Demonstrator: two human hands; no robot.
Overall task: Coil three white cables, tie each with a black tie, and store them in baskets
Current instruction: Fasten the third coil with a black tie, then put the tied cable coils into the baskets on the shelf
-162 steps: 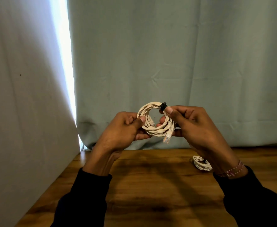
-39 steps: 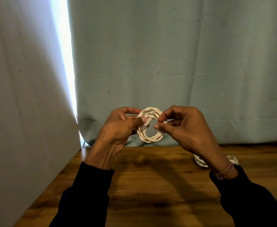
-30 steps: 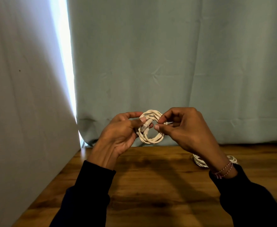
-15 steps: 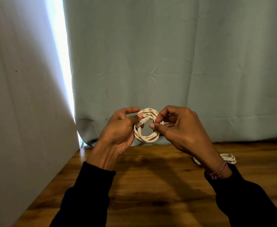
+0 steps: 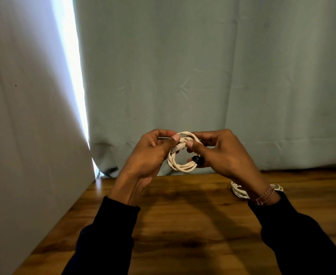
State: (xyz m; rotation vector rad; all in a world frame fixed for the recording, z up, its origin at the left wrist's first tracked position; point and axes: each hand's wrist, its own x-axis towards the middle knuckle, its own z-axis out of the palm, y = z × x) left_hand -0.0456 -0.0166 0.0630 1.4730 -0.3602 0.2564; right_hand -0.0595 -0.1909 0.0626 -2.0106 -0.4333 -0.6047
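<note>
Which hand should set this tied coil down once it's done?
Probably the right hand: it grips the coil beside the black tie and is nearer the second coil on the table. The left hand only pinches the plug end.

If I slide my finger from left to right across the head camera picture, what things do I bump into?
Bright gap of light → left hand → coiled white cable → black tie → right hand → second coiled cable on the table.
</note>
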